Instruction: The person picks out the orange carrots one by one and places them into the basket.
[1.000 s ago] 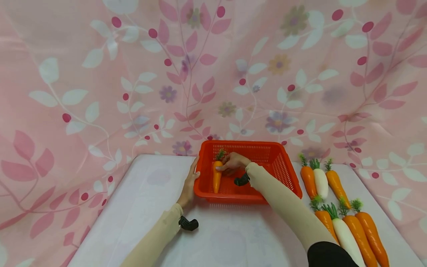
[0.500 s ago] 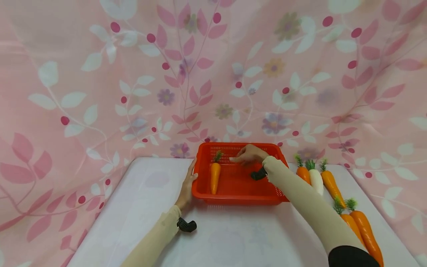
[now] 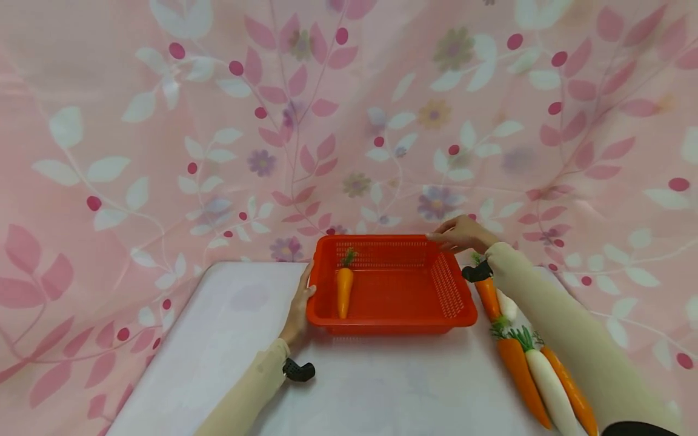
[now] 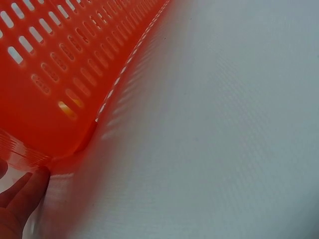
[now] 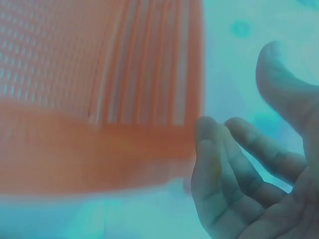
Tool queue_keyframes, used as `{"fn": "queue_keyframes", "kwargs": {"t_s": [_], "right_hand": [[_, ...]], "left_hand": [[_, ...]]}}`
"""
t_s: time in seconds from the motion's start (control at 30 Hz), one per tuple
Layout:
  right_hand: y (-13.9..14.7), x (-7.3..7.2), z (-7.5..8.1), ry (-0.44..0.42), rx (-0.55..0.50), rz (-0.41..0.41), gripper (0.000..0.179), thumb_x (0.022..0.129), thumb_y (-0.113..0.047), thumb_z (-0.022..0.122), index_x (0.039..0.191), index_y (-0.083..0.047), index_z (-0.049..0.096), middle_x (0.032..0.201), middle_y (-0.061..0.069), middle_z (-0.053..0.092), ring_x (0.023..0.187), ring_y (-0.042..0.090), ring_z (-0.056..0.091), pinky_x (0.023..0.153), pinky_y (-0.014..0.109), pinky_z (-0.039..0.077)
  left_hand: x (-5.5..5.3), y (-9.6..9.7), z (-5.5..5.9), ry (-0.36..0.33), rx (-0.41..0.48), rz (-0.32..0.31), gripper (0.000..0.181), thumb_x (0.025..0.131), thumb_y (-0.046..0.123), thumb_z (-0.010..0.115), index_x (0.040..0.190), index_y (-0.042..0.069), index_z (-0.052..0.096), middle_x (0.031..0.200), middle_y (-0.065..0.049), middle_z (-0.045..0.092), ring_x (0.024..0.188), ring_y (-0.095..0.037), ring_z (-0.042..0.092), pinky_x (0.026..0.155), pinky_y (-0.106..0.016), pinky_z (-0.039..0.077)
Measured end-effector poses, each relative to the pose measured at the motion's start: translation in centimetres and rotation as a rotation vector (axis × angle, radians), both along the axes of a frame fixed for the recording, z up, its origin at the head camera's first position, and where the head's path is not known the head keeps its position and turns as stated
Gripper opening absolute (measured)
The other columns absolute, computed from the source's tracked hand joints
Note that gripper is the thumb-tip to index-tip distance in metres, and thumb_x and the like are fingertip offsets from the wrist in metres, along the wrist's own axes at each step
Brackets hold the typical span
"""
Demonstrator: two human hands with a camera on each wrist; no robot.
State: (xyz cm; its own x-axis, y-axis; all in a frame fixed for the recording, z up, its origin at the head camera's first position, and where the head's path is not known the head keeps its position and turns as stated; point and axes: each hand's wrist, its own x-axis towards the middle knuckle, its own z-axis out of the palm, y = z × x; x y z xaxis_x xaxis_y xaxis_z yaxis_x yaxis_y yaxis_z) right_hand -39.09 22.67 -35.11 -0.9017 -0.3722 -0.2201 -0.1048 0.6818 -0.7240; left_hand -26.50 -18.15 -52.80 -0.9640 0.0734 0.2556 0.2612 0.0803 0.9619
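Before floral cloth [image 3: 349,79], rested left hand [image 3: 297,307] straight against basket [image 3: 400,295], held right hand [image 3: 462,234] wide. Seemed light, stiff, graspable by rim [image 3: 392,323].

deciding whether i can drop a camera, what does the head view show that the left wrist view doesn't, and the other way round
Only the head view: the right hand at the far right corner of the red basket, the carrot lying inside in full, the other carrots and white radishes to the right, and the floral backdrop.

Only the left wrist view: a close-up of the slotted outer wall, with a yellow-orange patch showing through.

Both: the basket, the left hand touching it, and the white tabletop.
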Motion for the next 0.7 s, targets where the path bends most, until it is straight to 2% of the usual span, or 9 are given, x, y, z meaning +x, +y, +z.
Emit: {"fn": "queue_keyframes", "kwargs": {"t_s": [0.13,0.23,0.37,0.47,0.53,0.6,0.7], "right_hand": [[2.3,0.6,0.0,0.028,0.053,-0.049,0.067,0.105,-0.046,0.064,0.145,0.007,0.057,0.144,0.033,0.061,0.122,0.044,0.070,0.099,0.051,0.061],[3.9,1.0,-0.6,0.053,0.134,-0.114,0.068,0.104,-0.046,0.065,0.143,0.008,0.060,0.138,0.032,0.065,0.111,0.040,0.075,0.091,0.048,0.065],[5.9,1.7,-2.0,0.050,0.222,-0.184,0.065,0.100,-0.045,0.070,0.136,0.009,0.065,0.122,0.028,0.071,0.095,0.035,0.074,0.086,0.047,0.066],[7.2,2.2,-3.3,0.040,0.230,-0.203,0.062,0.098,-0.043,0.072,0.132,0.009,0.065,0.112,0.024,0.072,0.093,0.036,0.072,0.082,0.047,0.067],[8.0,2.6,-4.4,0.040,0.218,-0.205,0.062,0.098,-0.041,0.073,0.135,0.009,0.062,0.111,0.024,0.069,0.094,0.038,0.070,0.080,0.047,0.067],[8.7,2.9,-5.3,0.040,0.214,-0.207,0.065,0.097,-0.041,0.074,0.134,0.009,0.059,0.115,0.025,0.067,0.095,0.039,0.070,0.078,0.046,0.067],[9.4,3.3,-6.6,0.032,0.192,-0.209,0.070,0.096,-0.039,0.077,0.142,0.007,0.051,0.123,0.029,0.061,0.095,0.039,0.069,0.076,0.046,0.067]], "left_hand": [[0.1,-0.1,0.0,0.005,0.000,-0.004,0.063,0.112,0.024,0.029,0.172,0.032,0.012,0.180,-0.001,0.009,0.162,-0.038,0.023,0.123,-0.061,0.036],[0.0,-0.1,-0.1,0.009,0.007,-0.006,0.063,0.112,0.024,0.029,0.172,0.030,0.012,0.180,-0.001,0.008,0.161,-0.040,0.027,0.120,-0.063,0.039],[0.0,-0.2,-0.2,0.008,0.010,0.003,0.064,0.111,0.023,0.030,0.172,0.031,0.013,0.180,-0.001,0.008,0.161,-0.039,0.026,0.122,-0.064,0.036],[0.0,-0.1,-0.2,0.009,0.008,0.003,0.064,0.111,0.023,0.030,0.172,0.033,0.014,0.180,0.001,0.008,0.163,-0.037,0.021,0.127,-0.062,0.030],[0.0,-0.1,-0.1,0.012,0.008,0.001,0.064,0.111,0.023,0.030,0.172,0.033,0.014,0.180,0.001,0.008,0.163,-0.037,0.021,0.127,-0.062,0.029],[0.0,0.0,-0.2,0.019,0.010,0.000,0.063,0.111,0.024,0.030,0.172,0.033,0.015,0.180,0.000,0.009,0.163,-0.037,0.021,0.127,-0.062,0.030],[-0.1,0.0,-0.2,0.021,0.006,0.004,0.063,0.111,0.024,0.031,0.172,0.033,0.015,0.180,-0.001,0.009,0.162,-0.039,0.023,0.125,-0.063,0.032]]}}
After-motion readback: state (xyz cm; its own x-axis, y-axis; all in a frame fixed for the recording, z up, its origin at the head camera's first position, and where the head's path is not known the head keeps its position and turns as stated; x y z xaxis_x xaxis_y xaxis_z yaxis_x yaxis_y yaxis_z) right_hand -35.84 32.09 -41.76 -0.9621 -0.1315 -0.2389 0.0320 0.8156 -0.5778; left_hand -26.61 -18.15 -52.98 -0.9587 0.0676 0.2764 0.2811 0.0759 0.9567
